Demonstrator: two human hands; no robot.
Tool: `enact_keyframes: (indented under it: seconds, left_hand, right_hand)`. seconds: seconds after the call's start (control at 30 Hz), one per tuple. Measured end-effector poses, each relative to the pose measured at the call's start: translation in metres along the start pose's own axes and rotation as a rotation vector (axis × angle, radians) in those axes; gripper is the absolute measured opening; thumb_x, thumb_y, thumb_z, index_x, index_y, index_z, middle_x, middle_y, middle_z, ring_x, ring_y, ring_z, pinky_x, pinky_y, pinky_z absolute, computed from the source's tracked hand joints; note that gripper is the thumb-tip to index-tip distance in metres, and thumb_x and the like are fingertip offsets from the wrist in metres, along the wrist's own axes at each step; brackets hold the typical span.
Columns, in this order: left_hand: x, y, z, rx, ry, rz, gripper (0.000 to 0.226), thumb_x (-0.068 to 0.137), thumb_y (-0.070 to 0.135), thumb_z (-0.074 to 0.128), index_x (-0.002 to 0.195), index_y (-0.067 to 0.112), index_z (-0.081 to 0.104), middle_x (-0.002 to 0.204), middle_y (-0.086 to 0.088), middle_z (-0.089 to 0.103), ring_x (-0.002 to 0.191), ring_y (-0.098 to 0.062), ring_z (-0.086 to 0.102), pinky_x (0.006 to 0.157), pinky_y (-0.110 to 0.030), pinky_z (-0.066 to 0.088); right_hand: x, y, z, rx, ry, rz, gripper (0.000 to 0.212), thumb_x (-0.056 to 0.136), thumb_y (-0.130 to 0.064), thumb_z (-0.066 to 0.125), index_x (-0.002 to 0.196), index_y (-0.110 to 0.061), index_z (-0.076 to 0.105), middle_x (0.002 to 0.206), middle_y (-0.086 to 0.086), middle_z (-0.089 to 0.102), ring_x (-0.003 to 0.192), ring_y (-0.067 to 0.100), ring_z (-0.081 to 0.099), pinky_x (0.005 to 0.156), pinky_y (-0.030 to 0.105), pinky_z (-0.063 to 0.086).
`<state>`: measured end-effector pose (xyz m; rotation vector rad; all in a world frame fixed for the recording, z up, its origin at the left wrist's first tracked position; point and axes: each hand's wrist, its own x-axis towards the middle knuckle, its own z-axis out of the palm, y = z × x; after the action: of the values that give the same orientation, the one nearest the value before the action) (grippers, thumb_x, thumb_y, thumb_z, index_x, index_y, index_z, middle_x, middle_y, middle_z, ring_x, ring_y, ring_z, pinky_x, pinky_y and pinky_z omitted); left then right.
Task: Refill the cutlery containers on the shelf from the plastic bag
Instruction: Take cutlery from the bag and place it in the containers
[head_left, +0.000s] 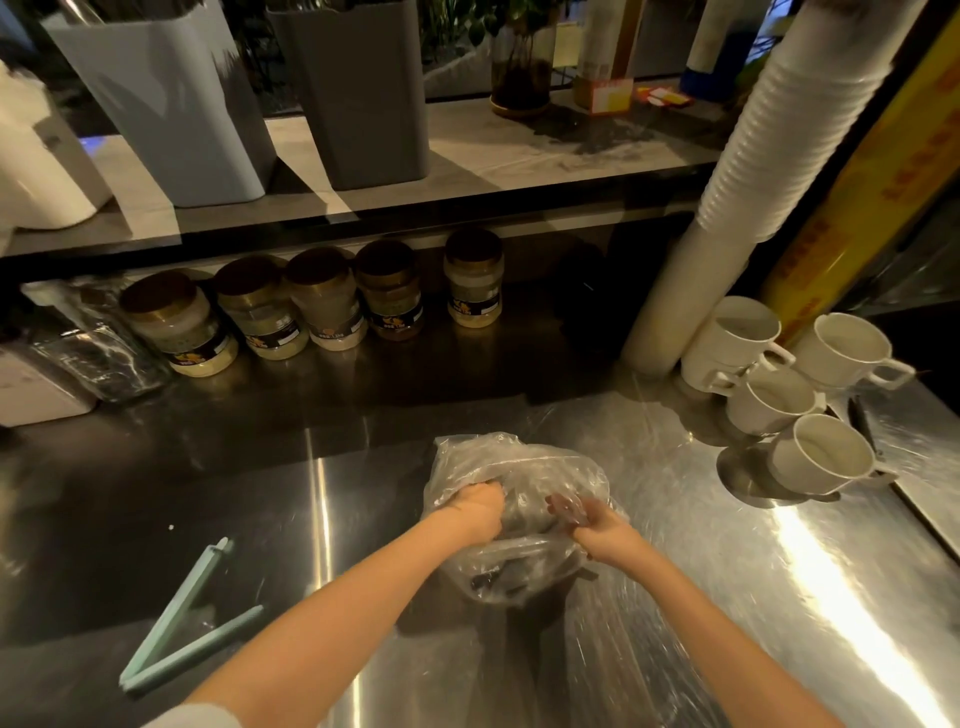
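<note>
Left hand and right hand reach forward on bare, nearly parallel forearms and meet at a clear plastic bag on a steel counter. The left hand's fingers are curled down into the crumpled film on the bag's left side. The right hand bunches the film on the bag's right side, its fingertips blurred behind the plastic. Dark cutlery shows through the film low in the bag, between the wrists.

The bag sits near the middle of the counter. Two tall cutlery containers, one pale grey and one dark grey, stand side by side on the shelf above and behind it, left of centre. The shelf's front edge overhangs a row of jars at the back of the counter.

Bare steel lies between the bag and the jars. More shows on the left, up to a green sealing clip lying open, well apart from the bag. On the right, white mugs cluster near the counter's far edge, beside a leaning stack of white cups.
</note>
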<state>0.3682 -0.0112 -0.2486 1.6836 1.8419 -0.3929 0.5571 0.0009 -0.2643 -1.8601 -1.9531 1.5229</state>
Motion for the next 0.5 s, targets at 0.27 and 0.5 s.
enact_keyframes:
  seconds: [0.27, 0.5]
  left_hand:
    - [-0.01, -0.01, -0.008, -0.235, -0.179, 0.09, 0.034, 0.094, -0.002, 0.041, 0.128, 0.0, 0.048, 0.119, -0.015, 0.056, 0.098, -0.025, 0.058, 0.072, -0.027, 0.048]
    - [-0.012, -0.008, 0.024, -0.205, -0.116, 0.07, 0.047, 0.085, 0.042, 0.065, 0.116, 0.011, 0.047, 0.119, -0.009, 0.053, 0.107, -0.027, 0.054, 0.09, -0.037, 0.046]
  right_hand:
    - [-0.017, -0.001, 0.002, -0.227, -0.347, -0.216, 0.041, 0.095, -0.015, 0.048, 0.132, -0.031, 0.051, 0.133, -0.01, 0.051, 0.113, 0.006, 0.051, 0.094, 0.02, 0.045]
    - [-0.015, 0.01, 0.014, -0.261, -0.369, -0.2, 0.043, 0.089, -0.007, 0.052, 0.12, -0.036, 0.061, 0.116, -0.009, 0.066, 0.109, 0.008, 0.059, 0.099, 0.026, 0.045]
